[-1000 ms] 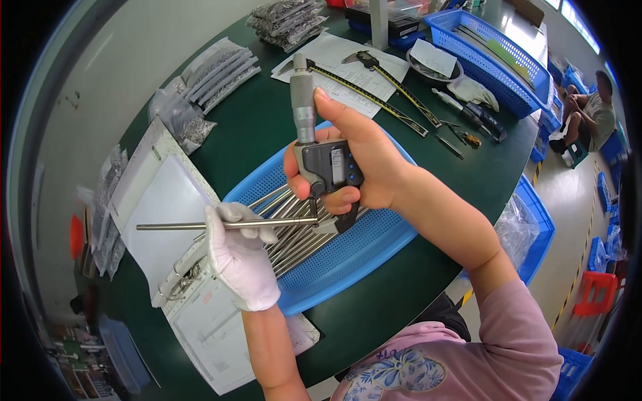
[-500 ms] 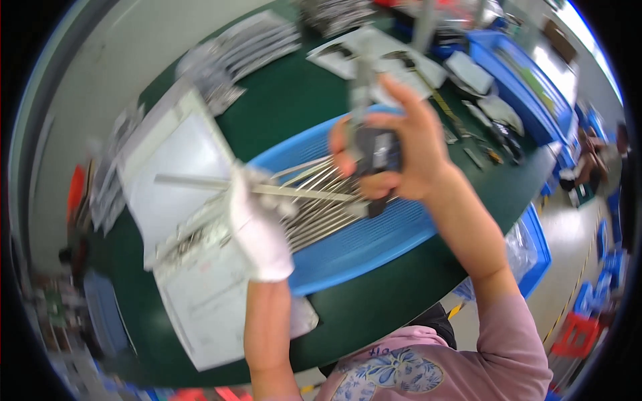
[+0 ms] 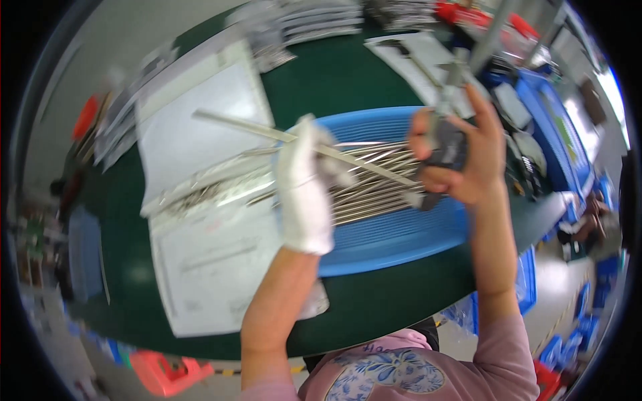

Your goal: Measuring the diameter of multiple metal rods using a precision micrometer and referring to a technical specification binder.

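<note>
My left hand (image 3: 304, 190), in a white glove, is closed around a long, thin metal strip (image 3: 247, 128). The strip slants down to the right over a blue plastic basket (image 3: 401, 250). Bare and closed, my right hand (image 3: 485, 150) grips a caliper with a dark display housing (image 3: 448, 144), its beam pointing up and away. The strip's right end is close to the caliper's lower jaws (image 3: 418, 199); blur hides whether they touch. Beneath both hands, several slim metal rods (image 3: 374, 210) lie in the basket.
An open binder with paper sheets (image 3: 207, 281) lies left of the basket on the green table (image 3: 328, 73). Bagged packs (image 3: 321, 20) are stacked at the back. Farther right are white paper (image 3: 418, 57), hand tools (image 3: 531, 174) and a long blue bin (image 3: 552, 120). A red stool (image 3: 167, 374) stands below.
The whole view has swung, so the table, basket and hands appear farther right and turned slightly clockwise. Both hands keep their grips, with the strip's end still beside the caliper jaws.
</note>
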Motion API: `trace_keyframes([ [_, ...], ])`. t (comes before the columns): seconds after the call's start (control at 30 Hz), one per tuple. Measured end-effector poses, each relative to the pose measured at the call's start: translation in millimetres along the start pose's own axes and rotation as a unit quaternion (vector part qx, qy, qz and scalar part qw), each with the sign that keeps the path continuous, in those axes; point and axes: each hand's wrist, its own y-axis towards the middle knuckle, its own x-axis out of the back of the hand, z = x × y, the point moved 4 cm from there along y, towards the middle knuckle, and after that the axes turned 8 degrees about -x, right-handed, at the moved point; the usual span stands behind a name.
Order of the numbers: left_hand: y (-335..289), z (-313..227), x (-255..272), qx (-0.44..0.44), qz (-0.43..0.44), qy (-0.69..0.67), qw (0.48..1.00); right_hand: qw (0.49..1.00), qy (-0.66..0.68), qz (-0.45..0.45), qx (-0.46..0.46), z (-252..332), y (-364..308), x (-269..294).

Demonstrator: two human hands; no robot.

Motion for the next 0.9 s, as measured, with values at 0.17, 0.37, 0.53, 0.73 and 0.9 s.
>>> trace_keyframes([
  [0.17, -3.8, 6.8, -13.4, 0.024, -0.029, -0.006, 0.999, 0.999, 0.04, 0.013, -0.018, -1.7, -4.4, 17.5],
  [0.37, -5.3, 0.9, -15.6, 0.032, -0.029, -0.017, 0.999, 0.999, 0.034, 0.019, -0.012, -0.9, -3.3, 12.5],
  [0.53, -1.8, 1.9, -14.2, 0.025, -0.026, -0.008, 0.999, 1.0, -0.007, -0.012, -0.002, 0.1, 0.3, 13.4],
  [0.73, -1.4, 2.0, -17.9, 0.022, -0.013, -0.011, 1.0, 1.0, -0.01, -0.005, 0.014, 2.6, -5.7, 12.9],
  [0.9, -2.6, 3.0, -10.4, 0.028, -0.015, -0.012, 0.999, 1.0, 0.008, 0.004, 0.009, -2.5, -0.4, 10.4],
])
